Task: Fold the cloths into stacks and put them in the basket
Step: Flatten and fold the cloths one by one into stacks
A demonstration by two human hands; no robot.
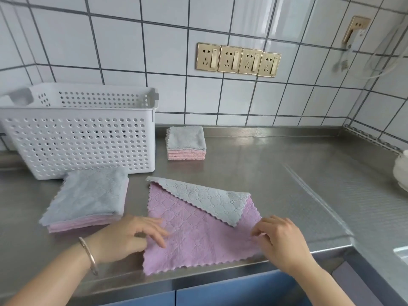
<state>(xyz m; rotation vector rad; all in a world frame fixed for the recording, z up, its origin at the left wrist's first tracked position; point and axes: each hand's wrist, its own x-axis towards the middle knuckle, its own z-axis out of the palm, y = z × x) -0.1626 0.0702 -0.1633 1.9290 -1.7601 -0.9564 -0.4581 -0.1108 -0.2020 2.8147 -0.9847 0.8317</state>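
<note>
Small folded stack [186, 142] at 12 o'clock, larger pile [88, 200] at 9; white basket [79, 138] not loaded. Left hand [130, 236] and right hand [280, 241], fingers spread, press the pink cloth [194, 235], unfolded.

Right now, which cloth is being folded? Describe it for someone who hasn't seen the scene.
Start at the white perforated basket on the steel counter, then come toward the front edge. Between the left hand and right hand lies the spread cloth. Unlike the two folded stacks, it is one flat pink sheet with a grey corner flipped over.
</note>
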